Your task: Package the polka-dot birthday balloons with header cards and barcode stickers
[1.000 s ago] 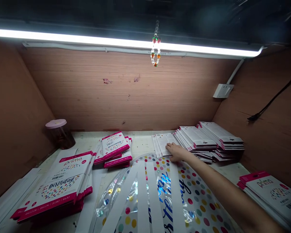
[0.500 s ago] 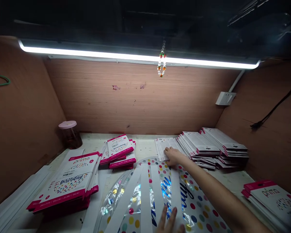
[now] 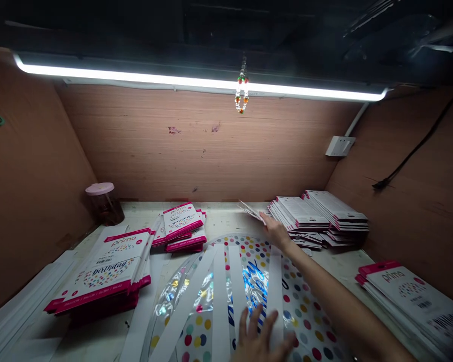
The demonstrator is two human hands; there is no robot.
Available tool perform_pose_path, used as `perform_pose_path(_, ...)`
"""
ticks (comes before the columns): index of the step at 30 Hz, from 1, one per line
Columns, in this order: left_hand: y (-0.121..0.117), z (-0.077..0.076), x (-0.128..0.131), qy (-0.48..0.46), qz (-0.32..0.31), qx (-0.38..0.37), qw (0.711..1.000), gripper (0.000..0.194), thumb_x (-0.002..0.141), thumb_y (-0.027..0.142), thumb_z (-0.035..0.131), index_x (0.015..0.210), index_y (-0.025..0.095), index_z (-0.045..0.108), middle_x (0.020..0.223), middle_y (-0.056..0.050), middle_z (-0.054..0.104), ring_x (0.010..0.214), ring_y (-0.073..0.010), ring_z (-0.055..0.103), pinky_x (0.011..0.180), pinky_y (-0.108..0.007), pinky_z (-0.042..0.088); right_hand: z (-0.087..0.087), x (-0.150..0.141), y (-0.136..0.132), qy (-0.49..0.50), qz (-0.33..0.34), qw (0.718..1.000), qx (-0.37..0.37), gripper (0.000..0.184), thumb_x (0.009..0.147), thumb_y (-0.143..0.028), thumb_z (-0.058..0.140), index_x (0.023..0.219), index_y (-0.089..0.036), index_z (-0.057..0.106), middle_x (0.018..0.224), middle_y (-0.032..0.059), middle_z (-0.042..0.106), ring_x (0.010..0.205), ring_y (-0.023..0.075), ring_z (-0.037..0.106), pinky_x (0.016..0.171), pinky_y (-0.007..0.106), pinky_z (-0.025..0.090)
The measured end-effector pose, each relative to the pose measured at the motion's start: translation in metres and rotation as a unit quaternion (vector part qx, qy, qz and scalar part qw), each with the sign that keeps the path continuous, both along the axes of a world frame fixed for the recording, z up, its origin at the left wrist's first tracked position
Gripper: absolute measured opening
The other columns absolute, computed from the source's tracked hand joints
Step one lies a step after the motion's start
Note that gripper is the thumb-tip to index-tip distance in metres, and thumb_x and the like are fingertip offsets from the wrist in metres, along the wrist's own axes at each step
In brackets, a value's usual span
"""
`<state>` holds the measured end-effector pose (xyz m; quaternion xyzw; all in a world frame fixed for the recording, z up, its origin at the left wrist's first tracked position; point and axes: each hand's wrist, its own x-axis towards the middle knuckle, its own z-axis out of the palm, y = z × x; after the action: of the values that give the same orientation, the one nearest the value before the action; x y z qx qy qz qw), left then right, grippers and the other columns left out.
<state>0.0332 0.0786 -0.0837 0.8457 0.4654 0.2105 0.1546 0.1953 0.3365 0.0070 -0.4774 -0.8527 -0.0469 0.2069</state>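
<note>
My right hand (image 3: 277,234) is closed on a few thin white printed packets (image 3: 251,211), tilted with their far edges up, to the left of the back stacks. My left hand (image 3: 259,338) is at the bottom middle with its fingers spread, slightly blurred, over the flat clear balloon (image 3: 314,317). Multicoloured dots and shiny blue lettering cover the balloon. Several long white paper strips (image 3: 221,296) lie across it, fanning toward me. Whether my left palm touches the balloon or a strip, I cannot tell.
Pink-edged packet stacks stand at left (image 3: 115,266), middle back (image 3: 183,221), back right (image 3: 300,213) and front right (image 3: 405,284). A lidded jar (image 3: 107,208) is in the left corner. White strips (image 3: 26,301) lie front left. A beaded ornament (image 3: 242,98) hangs by the lamp (image 3: 196,81).
My right hand has lifted the packets from lying flat to a tilt. My left hand has come further into view, its fingers spreading wider. The whole view has shifted slightly.
</note>
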Motion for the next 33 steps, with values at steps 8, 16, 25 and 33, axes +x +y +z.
perform_pose_path(8, 0.049, 0.082, -0.007, -0.285, 0.151, -0.03, 0.946, 0.102, 0.086, 0.047, 0.063, 0.153, 0.024, -0.01, 0.162, -0.019, 0.0, 0.148, -0.0374, 0.003, 0.115, -0.062, 0.017, 0.032, 0.107, -0.136, 0.303, -0.029, 0.951, 0.054, 0.034, 0.094, -0.029, 0.043, 0.124, -0.016, 0.052, 0.1, 0.0093, 0.072, 0.085, 0.0208, 0.069, 0.075, 0.032, 0.058)
perform_pose_path(16, 0.047, 0.053, 0.012, -0.362, -0.071, -0.169, 0.914, 0.049, 0.081, 0.03, 0.068, 0.125, 0.021, 0.048, 0.113, -0.011, 0.061, 0.107, -0.0253, 0.06, 0.095, -0.041, 0.046, -0.061, 0.124, -0.276, 0.513, -0.035, 0.837, -0.189, 0.042, 0.086, -0.043, 0.059, 0.124, -0.027, 0.059, 0.121, 0.0106, 0.068, 0.122, 0.0308, 0.058, 0.103, 0.051, 0.046)
perform_pose_path(25, 0.043, 0.064, 0.022, -0.365, -0.085, -0.155, 0.914, 0.022, 0.088, 0.031, 0.062, 0.106, 0.02, 0.058, 0.105, -0.01, 0.062, 0.099, -0.0229, 0.061, 0.087, -0.035, 0.049, -0.066, 0.123, -0.288, 0.516, -0.077, 0.843, -0.134, 0.043, 0.077, -0.039, 0.073, 0.117, -0.026, 0.063, 0.12, 0.0082, 0.067, 0.133, 0.0326, 0.045, 0.113, 0.053, 0.036)
perform_pose_path(33, 0.044, 0.076, 0.027, -0.403, -0.068, -0.164, 0.898, 0.016, 0.086, 0.029, 0.066, 0.096, 0.019, 0.062, 0.097, -0.009, 0.066, 0.094, -0.0219, 0.064, 0.087, -0.034, 0.049, -0.065, 0.122, -0.273, 0.54, 0.016, 0.837, -0.084, 0.015, 0.086, -0.027, 0.065, 0.101, -0.029, 0.066, 0.101, 0.0052, 0.072, 0.101, 0.0268, 0.066, 0.109, 0.057, 0.039)
